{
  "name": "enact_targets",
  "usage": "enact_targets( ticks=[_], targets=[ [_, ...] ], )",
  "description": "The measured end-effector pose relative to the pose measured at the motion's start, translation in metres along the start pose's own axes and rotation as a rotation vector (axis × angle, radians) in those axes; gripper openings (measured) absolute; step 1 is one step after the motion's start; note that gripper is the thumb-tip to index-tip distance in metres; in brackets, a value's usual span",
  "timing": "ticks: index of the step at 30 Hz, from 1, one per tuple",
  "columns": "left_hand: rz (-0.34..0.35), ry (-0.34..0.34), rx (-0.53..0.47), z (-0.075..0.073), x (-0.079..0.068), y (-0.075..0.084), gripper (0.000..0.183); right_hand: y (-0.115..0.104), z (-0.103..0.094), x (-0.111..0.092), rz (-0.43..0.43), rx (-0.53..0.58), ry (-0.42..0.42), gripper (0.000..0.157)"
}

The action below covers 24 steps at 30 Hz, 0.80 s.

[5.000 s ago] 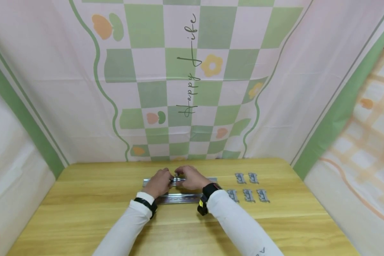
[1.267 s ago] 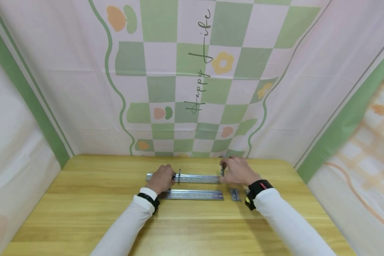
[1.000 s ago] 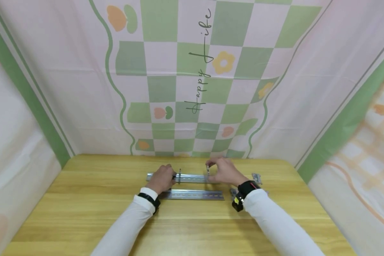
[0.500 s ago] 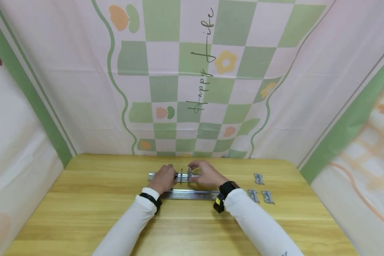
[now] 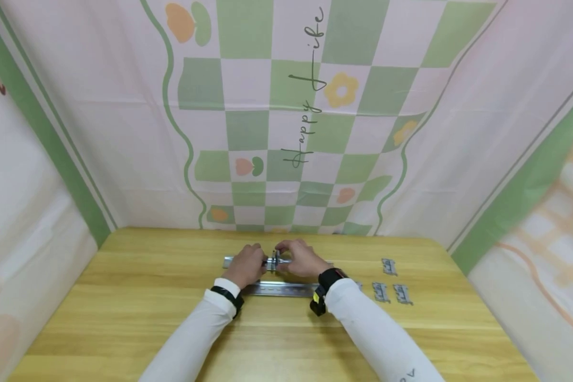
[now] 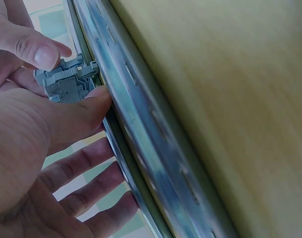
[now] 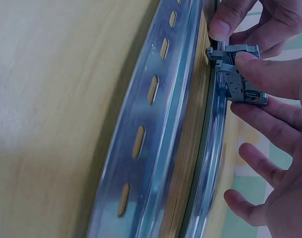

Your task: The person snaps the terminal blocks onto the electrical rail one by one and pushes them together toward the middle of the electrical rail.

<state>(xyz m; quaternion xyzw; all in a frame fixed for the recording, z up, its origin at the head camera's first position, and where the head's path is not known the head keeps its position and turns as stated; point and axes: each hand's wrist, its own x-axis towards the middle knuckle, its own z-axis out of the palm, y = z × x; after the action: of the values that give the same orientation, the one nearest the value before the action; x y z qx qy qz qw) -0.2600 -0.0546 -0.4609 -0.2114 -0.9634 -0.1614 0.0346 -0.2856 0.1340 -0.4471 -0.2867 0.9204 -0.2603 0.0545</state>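
My left hand [image 5: 247, 263] grips the far metal DIN rail [image 5: 228, 261], its thumb against the rail in the left wrist view. Between thumb and fingers, my right hand [image 5: 303, 258] pinches a grey terminal block [image 7: 242, 89] at that rail. Another terminal block [image 7: 235, 48] stands upright on the rail, right beside the pinched one, close to the left fingertips. Whether the pinched block is seated on the rail I cannot tell. The right hand's lower fingers are spread in the right wrist view.
A second slotted DIN rail [image 5: 281, 288] lies nearer, parallel to the first. Loose terminal blocks lie to the right: one at the back [image 5: 389, 266], others in front [image 5: 381, 292], one partly hidden by the right wrist. A patterned cloth [image 5: 286, 132] hangs behind the table [image 5: 124, 318].
My right hand has carried a terminal block leftward from the right side, up against the block standing on the far rail. Fewer loose blocks lie at right. My left hand stays at the rail.
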Motion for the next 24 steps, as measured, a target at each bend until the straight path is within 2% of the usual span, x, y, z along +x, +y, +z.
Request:
enact_targets(
  ticks=[14,24],
  targets=[
    [0.013,0.004,0.0,-0.0028,0.0,0.0005,0.011,-0.0073,-0.0027,0.0044,0.015,-0.054,-0.025,0.047],
    [-0.009,-0.001,0.0,-0.0013,0.0006,0.0004,0.013,-0.009,0.0071,-0.001,0.001,-0.159,0.045,0.046]
  ],
)
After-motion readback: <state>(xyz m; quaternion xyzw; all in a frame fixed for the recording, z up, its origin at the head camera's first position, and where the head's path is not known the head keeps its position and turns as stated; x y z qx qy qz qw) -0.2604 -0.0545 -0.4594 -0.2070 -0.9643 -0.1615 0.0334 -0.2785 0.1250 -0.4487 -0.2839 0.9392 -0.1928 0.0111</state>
